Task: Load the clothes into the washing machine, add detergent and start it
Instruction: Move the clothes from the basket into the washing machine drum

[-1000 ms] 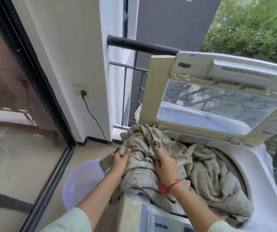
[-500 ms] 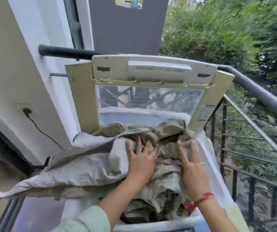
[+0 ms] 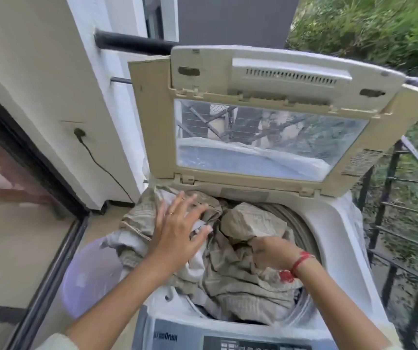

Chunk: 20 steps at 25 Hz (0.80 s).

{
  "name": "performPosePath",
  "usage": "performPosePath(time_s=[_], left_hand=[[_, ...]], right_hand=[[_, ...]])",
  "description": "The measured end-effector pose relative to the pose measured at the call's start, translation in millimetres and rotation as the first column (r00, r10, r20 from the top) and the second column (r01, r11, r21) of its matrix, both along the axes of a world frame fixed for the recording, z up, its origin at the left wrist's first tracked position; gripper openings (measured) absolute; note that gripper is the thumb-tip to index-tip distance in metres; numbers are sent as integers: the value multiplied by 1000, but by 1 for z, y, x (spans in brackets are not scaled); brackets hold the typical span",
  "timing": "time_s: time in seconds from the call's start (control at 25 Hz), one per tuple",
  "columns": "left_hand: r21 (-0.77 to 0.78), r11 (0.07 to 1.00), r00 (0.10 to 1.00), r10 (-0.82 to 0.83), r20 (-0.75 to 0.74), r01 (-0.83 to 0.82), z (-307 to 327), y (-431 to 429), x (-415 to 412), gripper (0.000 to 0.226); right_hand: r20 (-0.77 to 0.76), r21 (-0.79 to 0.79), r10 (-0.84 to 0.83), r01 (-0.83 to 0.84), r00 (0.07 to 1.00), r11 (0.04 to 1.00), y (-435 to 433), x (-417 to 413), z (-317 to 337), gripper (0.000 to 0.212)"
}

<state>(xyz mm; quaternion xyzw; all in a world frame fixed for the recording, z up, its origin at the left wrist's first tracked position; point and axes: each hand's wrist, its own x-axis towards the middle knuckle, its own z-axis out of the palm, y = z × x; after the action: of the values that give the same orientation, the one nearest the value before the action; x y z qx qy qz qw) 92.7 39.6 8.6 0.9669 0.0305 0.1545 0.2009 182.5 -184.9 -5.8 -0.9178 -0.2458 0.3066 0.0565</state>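
**Cloth bunched into the drum**

Since half a second back, my view has swung left and the cloth (image 3: 230,263), then spread flat and wide over the washer (image 3: 334,231), now sits bunched in the drum, one end spilling over the left rim. Its long axis runs roughly left to right. My left hand (image 3: 177,231) lies flat on the spilling end, fingers (image 3: 192,205) splayed wide. My right hand (image 3: 271,251) is curled down into a fold, apparently gripping it, though cloth hides the fingertips. The lid (image 3: 266,114) stands upright.
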Motion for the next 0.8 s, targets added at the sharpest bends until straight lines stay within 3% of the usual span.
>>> performPosePath(time_s=[0.04, 0.08, 0.12, 0.16, 0.2, 0.24, 0.28, 0.36, 0.48, 0.64, 0.8], left_hand=[[13, 977, 970, 207, 124, -211, -2, 25, -3, 59], [-53, 910, 906, 415, 79, -412, -7, 50, -5, 75], [-181, 814, 834, 538, -125, -552, -19, 73, -4, 95], [-340, 690, 765, 525, -372, -639, -30, 91, -3, 112], [-496, 553, 734, 390, -555, -669, -43, 101, 1, 118], [-622, 450, 754, 216, -621, -641, -52, 103, 4, 110], [-691, 419, 786, 99, -610, -589, -56, 103, 6, 93], [-646, 592, 836, 92, -541, -483, -64, 100, 7, 71], [-322, 875, 885, 213, -413, -361, -61, 85, 5, 63], [-110, 969, 910, 166, -380, -223, -23, 41, -2, 63], [14, 998, 951, -57, -305, 64, -5, -40, 11, 67]], right_hand=[[114, 129, -72, 57, 991, 990, 12, 4, 11, 49], [189, 228, -143, 98, 971, 969, 27, 7, 14, 65], [223, 222, -174, 124, 959, 967, 43, 8, 13, 82], [217, 120, -176, 153, 960, 981, 58, 6, 6, 95], [186, -20, -189, 196, 964, 980, 66, 2, -7, 101], [151, -141, -232, 253, 961, 957, 65, -3, -27, 103], [109, -216, -291, 309, 950, 926, 56, -8, -52, 104], [38, -283, -384, 378, 923, 881, 30, -23, -92, 117], [-9, -278, -378, 361, 926, 890, 4, -38, -107, 126], [-114, -244, -322, 287, 940, 926, 0, -45, -81, 108], [-104, -32, -225, 223, 969, 974, -28, -46, -40, 73]])
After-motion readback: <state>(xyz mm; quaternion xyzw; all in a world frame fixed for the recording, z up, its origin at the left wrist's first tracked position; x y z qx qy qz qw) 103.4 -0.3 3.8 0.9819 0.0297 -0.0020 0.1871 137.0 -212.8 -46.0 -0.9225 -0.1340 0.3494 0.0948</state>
